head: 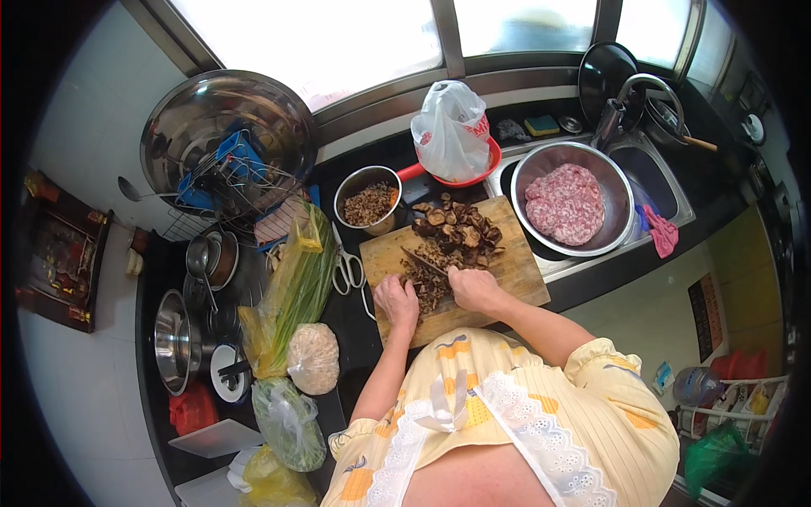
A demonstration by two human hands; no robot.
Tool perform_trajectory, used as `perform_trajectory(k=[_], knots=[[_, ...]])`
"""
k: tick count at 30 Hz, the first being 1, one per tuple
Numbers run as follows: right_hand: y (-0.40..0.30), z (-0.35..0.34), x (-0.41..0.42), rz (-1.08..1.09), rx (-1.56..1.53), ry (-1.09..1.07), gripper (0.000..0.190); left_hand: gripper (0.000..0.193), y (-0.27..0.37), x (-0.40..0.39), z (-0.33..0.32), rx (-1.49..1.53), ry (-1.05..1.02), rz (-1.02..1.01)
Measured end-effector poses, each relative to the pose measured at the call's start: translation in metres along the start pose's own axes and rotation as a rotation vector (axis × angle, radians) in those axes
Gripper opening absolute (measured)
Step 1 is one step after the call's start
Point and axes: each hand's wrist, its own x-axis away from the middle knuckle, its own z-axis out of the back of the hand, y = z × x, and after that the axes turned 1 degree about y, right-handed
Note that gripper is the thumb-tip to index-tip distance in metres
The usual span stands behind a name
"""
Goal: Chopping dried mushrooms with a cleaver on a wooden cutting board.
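My right hand (476,289) grips a kitchen knife (423,260), its blade lying across chopped brown mushrooms (432,288). The wooden cutting board (516,266) is under them, set at a slant in front of me. My left hand (397,300) rests at the board's left side with its fingers curled down beside the chopped bits; whether it pinches any piece is hidden. Beyond the knife sits a heap of larger mushroom pieces, apparently rehydrated shiitake (466,231). A saucepan (367,198) with a red handle, holding minced brown food, stands just behind the board's far left corner.
Right of the board, a steel bowl of minced meat (564,204) sits over the sink (665,184). A plastic bag (451,133) stands in a red colander (494,161) behind. White-handled scissors (348,272) and bagged green vegetables (298,285) lie left; a large steel basin (222,89) leans farther back.
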Motion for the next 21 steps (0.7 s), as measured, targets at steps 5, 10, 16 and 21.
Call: perform_trajectory(k=[5, 10, 16, 21], knots=[[-0.01, 0.012, -0.005, 0.011, 0.035, -0.055, 0.013, 0.018, -0.005, -0.003, 0.003, 0.095, 0.071, -0.042], [-0.008, -0.001, -0.001, 0.001, 0.024, -0.047, 0.012, 0.017, 0.005, -0.001, 0.009, 0.069, -0.105, -0.072], [-0.012, 0.007, -0.001, 0.0, 0.007, -0.037, 0.013, 0.015, 0.0, -0.007, -0.001, 0.033, -0.098, -0.094], [-0.008, 0.009, -0.003, -0.004, 0.018, -0.057, 0.014, 0.017, 0.004, -0.009, -0.003, 0.022, -0.193, -0.016]])
